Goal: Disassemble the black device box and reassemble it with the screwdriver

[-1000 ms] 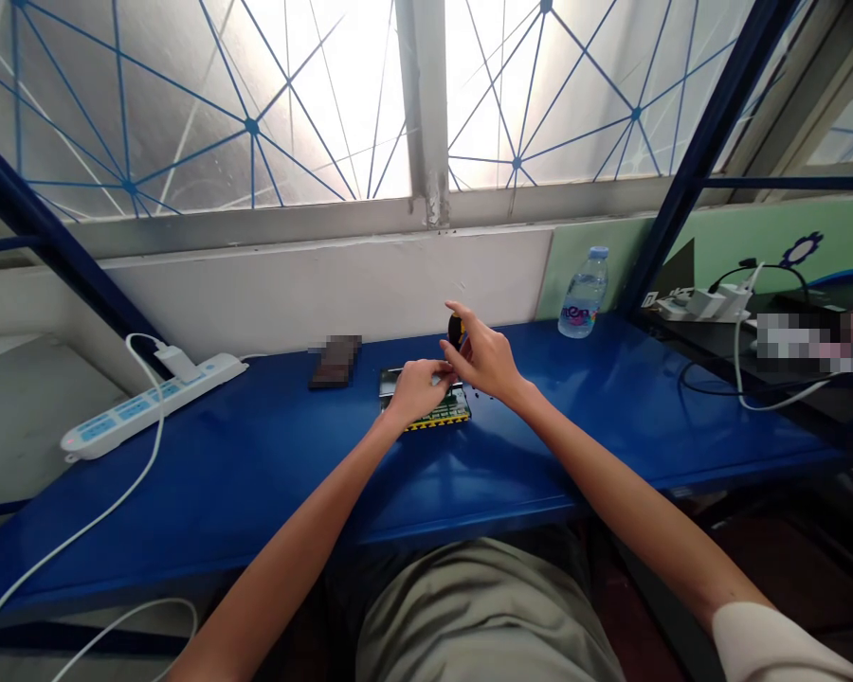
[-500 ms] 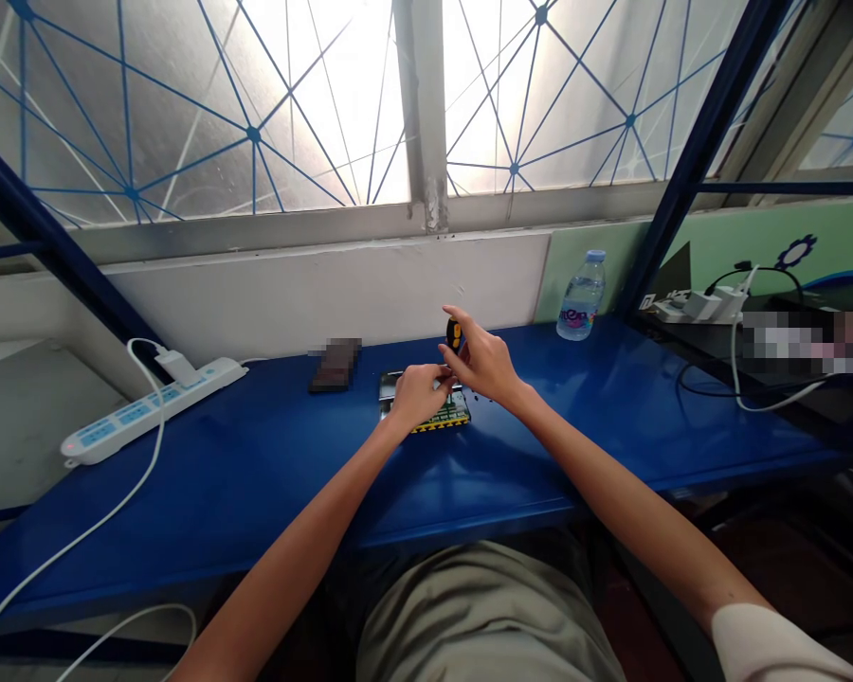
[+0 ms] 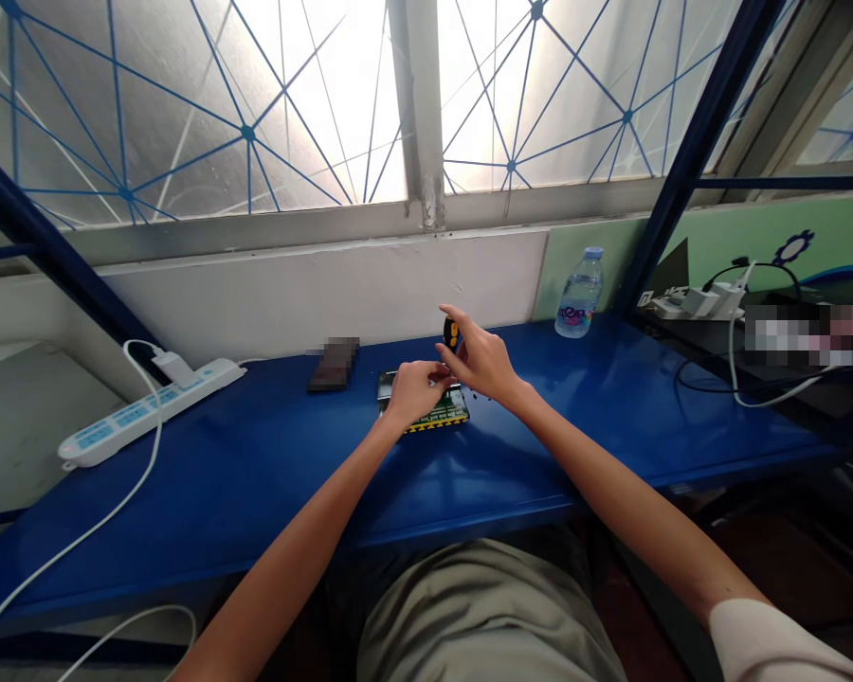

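A screwdriver (image 3: 451, 332) with a black and yellow handle stands nearly upright in my right hand (image 3: 484, 364). The index finger reaches up past the handle while thumb and other fingers close around it. My left hand (image 3: 415, 392) lies over a green circuit board (image 3: 449, 415) with a yellow-and-black striped front edge. Its thumb and fingertips pinch together close to the screwdriver's lower end; what sits between them is too small to make out. The fingers hide the screwdriver's tip. Tiny dark pieces (image 3: 475, 397) lie on the table just right of the board.
The blue table (image 3: 256, 474) runs below a window wall. A dark, partly blurred flat object (image 3: 333, 369) lies left of the board. A white power strip (image 3: 149, 412) with a cable is at far left. A water bottle (image 3: 579, 296) stands back right, near chargers and cables (image 3: 715, 301).
The view has shifted very slightly. Both hands and the screwdriver keep nearly the same pose over the board.
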A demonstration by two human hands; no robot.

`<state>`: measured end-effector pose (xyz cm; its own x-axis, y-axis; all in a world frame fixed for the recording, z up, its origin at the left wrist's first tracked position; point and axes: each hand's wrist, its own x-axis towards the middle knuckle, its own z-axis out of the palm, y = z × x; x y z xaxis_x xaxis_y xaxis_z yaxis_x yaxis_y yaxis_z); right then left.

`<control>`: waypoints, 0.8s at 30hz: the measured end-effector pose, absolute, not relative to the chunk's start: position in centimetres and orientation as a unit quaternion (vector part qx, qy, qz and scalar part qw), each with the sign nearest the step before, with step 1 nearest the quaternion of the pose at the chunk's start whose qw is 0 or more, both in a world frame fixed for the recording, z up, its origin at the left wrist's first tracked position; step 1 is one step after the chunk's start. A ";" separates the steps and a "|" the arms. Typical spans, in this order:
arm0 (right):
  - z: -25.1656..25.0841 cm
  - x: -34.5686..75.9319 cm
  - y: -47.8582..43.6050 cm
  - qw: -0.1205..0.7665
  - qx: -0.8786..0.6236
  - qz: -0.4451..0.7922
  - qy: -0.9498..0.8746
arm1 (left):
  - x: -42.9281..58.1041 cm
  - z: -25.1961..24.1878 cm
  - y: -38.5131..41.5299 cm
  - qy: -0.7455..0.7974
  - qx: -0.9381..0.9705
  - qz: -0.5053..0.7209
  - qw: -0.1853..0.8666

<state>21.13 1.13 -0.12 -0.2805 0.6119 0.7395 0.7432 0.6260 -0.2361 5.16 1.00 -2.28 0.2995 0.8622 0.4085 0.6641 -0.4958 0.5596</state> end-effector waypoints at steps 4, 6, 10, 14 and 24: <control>-0.2 21.1 1.1 0.427 -0.418 -0.073 -0.798 | 5.4 -1.9 0.6 0.494 0.788 0.341 0.138; -0.2 21.1 1.1 0.429 -0.414 -0.069 -0.800 | 5.4 -1.8 0.7 0.498 0.788 0.335 0.137; -0.1 21.1 1.0 0.428 -0.413 -0.068 -0.801 | 5.3 -2.1 1.0 0.498 0.791 0.326 0.138; -0.1 21.1 1.0 0.422 -0.423 -0.077 -0.798 | 5.0 -2.4 1.3 0.492 0.793 0.328 0.147; 1.2 21.9 1.0 0.448 -0.519 -0.079 -0.724 | 5.0 -2.2 1.3 0.457 0.794 0.348 0.199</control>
<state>21.95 0.95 1.20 -0.0601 0.6807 0.7301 0.8217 0.4490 -0.3510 5.01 1.27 -2.20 0.3401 0.8645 0.3702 0.5880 -0.5027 0.6337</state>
